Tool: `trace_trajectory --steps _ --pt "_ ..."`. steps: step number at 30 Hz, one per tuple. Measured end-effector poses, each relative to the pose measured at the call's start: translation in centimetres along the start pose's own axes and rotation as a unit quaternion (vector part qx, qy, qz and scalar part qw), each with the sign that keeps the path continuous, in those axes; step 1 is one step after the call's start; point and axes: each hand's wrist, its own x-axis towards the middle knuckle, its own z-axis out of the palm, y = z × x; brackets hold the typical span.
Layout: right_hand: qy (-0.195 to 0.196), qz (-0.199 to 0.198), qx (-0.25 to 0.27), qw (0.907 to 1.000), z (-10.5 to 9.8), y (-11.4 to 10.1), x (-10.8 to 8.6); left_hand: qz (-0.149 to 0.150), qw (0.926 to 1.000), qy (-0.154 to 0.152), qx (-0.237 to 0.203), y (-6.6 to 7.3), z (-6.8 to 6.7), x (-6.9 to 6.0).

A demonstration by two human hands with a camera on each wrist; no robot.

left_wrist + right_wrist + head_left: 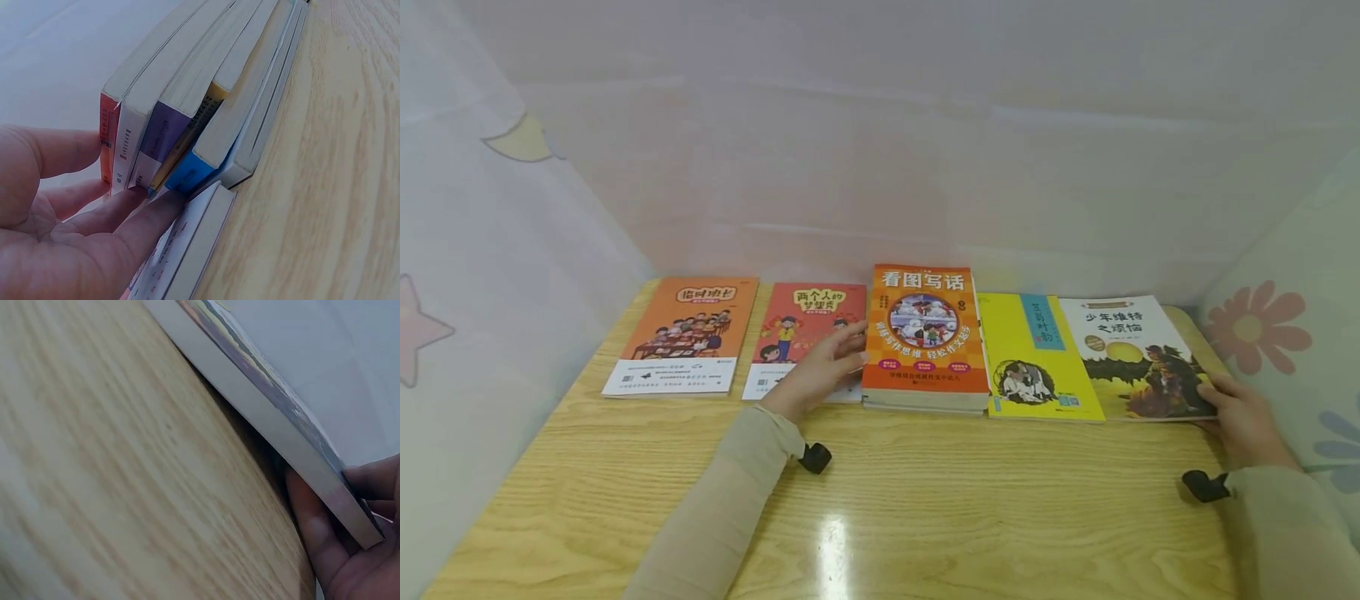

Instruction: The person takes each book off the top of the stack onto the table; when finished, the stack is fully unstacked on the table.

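A stack of several books with an orange cover (pixel 928 379) on top stands mid-row on the table. My left hand (pixel 820 375) touches the left side of this stack. The left wrist view shows its fingertips (pixel 165 206) against the coloured spines (pixel 165 134), the fingers extended, not wrapped round any book. Beneath that hand lies a red-covered book (pixel 784 321), partly hidden. At the right end, my right hand (pixel 1247 421) grips a white-and-dark book (pixel 1138 367) by its right edge. In the right wrist view, some fingers (pixel 312 519) reach under this book, its near edge lifted slightly off the table.
An orange-and-white book (pixel 688 333) lies at the left end of the row. A yellow book (pixel 1037 354) sits between the stack and the white-and-dark book. The wooden table (pixel 1000 500) ends at pale curtains (pixel 880 167) behind and on both sides.
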Motion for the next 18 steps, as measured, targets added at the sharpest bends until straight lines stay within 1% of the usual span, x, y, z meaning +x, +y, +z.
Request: trace_trajectory --steps 1,2,3,5,7,8,11,14,17,18 --pt "0.005 -0.001 -0.046 0.9989 0.0 -0.1 0.0 0.001 1.0000 -0.001 0.000 0.0 0.0 0.0" --pt "0.010 -0.005 -0.105 0.9944 0.0 -0.3 0.0 0.001 1.0000 -0.002 -0.001 -0.1 0.0 0.1" --pt "0.017 -0.008 -0.158 0.9873 0.0 -0.5 0.0 0.001 1.0000 -0.002 -0.002 -0.1 -0.1 0.1" --pt "0.031 -0.010 -0.255 0.9664 0.1 -0.9 -0.1 0.000 1.0000 -0.003 -0.003 -0.2 -0.1 0.2" --pt "0.044 -0.012 -0.335 0.9411 0.2 -1.2 -0.3 -0.001 1.0000 -0.004 -0.004 -0.3 -0.1 0.2" --pt "0.047 -0.013 -0.356 0.9332 0.3 -1.4 -0.4 0.000 1.0000 -0.005 -0.003 -0.4 -0.1 0.3" --pt "0.051 -0.007 -0.381 0.9230 0.4 -2.0 -0.7 0.001 1.0000 -0.005 0.003 -0.4 -0.1 0.2" --pt "0.062 -0.018 -0.410 0.9097 1.2 -2.9 -1.1 -0.002 1.0000 -0.003 0.008 -0.3 0.0 0.1" --pt "0.083 -0.034 -0.413 0.9062 2.9 -3.7 -1.4 -0.004 1.0000 0.000 0.005 -0.1 0.0 0.0" --pt "0.091 -0.047 -0.410 0.9062 3.7 -3.9 -1.4 -0.005 1.0000 0.001 0.002 -0.1 0.0 0.0"
